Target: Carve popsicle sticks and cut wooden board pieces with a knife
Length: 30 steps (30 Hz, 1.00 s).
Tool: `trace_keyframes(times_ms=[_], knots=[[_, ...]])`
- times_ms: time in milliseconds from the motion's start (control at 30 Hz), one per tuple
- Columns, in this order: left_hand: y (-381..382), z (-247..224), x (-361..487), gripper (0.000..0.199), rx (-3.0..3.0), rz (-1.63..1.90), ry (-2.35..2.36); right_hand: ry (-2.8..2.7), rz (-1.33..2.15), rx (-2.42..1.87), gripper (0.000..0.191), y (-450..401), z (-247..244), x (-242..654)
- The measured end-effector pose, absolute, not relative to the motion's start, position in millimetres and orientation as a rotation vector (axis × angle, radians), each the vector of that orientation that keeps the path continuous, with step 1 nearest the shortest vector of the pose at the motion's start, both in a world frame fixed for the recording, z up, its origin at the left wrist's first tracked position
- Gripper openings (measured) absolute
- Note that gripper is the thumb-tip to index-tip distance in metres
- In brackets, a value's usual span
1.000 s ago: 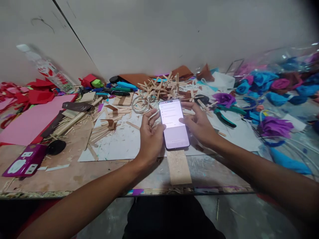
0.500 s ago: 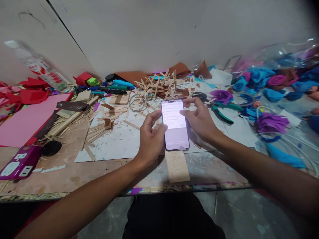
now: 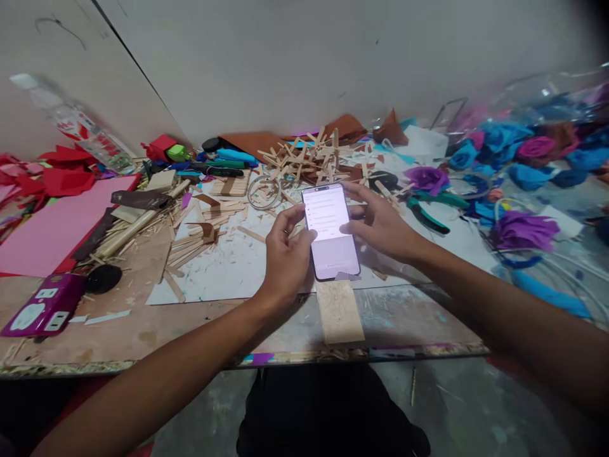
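A phone (image 3: 332,228) with a lit, mostly white screen is held upright between both hands, above the table. My left hand (image 3: 288,257) grips its left edge, thumb on the side of the screen and fingers bent behind. On the other side, my right hand (image 3: 380,222) holds the right edge, its thumb over the screen and its index finger by the top corner. Just below the phone a flat light wooden piece (image 3: 340,314) lies at the table's front edge.
Loose wooden sticks (image 3: 304,162) are heaped behind the phone on white paper (image 3: 228,273). Green-handled pliers (image 3: 431,216) and purple and blue paper flowers (image 3: 526,230) lie right. A purple power strip (image 3: 45,304), pink sheet (image 3: 57,222) and plastic bottle (image 3: 85,130) are left.
The phone has tilted slightly and shifted a little left and up. My right thumb has moved down along the screen. The whole view has shifted slightly.
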<state>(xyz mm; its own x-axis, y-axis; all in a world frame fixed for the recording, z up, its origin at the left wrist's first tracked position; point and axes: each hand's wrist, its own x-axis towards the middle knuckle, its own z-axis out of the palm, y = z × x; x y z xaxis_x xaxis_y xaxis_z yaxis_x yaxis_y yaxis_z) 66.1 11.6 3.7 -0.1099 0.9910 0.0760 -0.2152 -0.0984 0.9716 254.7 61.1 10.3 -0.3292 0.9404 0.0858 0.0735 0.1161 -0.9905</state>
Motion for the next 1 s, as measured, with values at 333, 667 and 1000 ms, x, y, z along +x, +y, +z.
trace_keyframes(times_ms=[333,667,1000], knots=[[7.1,-0.7,70.9,0.038,1.115,1.393,1.02,-1.42,1.086,-1.172,0.023,51.8,4.3,245.4],[14.8,-0.5,68.1,0.041,1.018,1.445,1.033,-1.662,1.427,-1.034,0.084,65.2,10.7,265.3],[15.7,-0.6,67.3,0.043,1.024,1.426,1.05,-1.614,1.478,-1.037,0.092,61.3,16.0,260.7]])
